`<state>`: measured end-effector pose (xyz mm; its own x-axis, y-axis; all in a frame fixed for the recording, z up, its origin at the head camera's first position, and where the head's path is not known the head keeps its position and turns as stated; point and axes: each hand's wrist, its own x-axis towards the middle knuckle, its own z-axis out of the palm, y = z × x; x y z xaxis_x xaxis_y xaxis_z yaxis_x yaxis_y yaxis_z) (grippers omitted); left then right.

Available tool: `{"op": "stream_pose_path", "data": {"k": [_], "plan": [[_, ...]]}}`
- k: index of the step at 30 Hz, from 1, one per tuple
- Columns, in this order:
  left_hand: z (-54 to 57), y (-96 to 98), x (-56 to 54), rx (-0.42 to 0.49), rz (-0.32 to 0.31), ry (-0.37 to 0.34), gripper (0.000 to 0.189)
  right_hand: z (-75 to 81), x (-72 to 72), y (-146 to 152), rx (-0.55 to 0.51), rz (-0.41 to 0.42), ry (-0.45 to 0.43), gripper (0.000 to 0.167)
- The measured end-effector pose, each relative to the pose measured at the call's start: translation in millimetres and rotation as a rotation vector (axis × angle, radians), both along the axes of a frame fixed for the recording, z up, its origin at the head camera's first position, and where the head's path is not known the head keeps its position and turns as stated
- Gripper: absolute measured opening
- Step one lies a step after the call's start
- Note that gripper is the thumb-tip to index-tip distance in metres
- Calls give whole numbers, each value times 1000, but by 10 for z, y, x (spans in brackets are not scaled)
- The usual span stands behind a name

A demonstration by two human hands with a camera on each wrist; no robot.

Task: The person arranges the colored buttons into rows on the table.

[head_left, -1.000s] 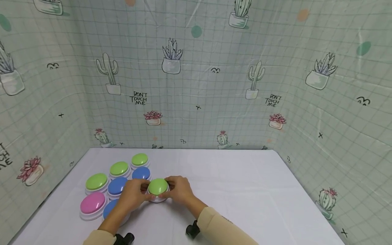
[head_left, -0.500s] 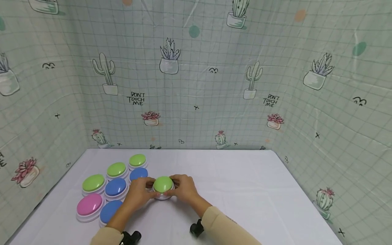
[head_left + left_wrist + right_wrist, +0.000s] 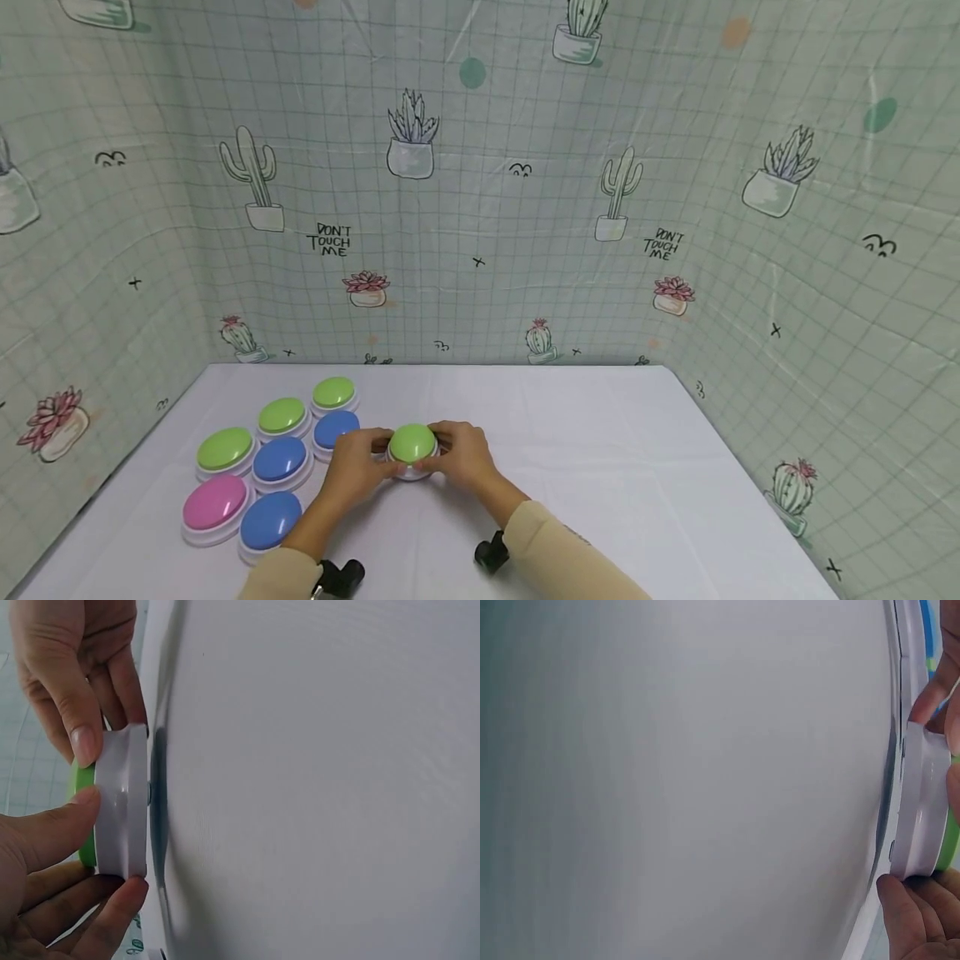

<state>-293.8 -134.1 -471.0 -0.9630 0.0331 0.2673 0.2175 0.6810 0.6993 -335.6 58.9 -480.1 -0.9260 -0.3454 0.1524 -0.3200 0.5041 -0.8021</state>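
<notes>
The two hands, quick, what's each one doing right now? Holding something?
Left hand: closed on one side of the green-topped button.
Right hand: closed on the other side of that same button.

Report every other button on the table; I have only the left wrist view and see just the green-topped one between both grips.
Observer: The head view shows seven more: one pink button, three blue buttons and three green buttons.
Operator: Give me the side they lie on, relative to the one being held.
Observer: In the head view they all lie to the left of the held button, on the side of the left grip.
</notes>
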Motion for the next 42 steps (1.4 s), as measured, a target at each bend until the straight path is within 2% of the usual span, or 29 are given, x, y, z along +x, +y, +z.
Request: {"op": "stream_pose_path", "data": {"k": [7,25,30,36,42], "plan": [[-59,139,-122,23,9,12,48,17,-68,118,4,-31,9,63],[-94,427,-423,42,3,24,52,-11,-256,333,-12,-111,23,60],[-125,508,-489,77,6,23,53,-13,-297,376,-4,-142,27,60],[-157,615,-562,126,19,18,53,-34,-346,433,32,-174,77,58],[-166,714,-629,117,27,14,53,-36,-388,478,23,-205,38,61]]}}
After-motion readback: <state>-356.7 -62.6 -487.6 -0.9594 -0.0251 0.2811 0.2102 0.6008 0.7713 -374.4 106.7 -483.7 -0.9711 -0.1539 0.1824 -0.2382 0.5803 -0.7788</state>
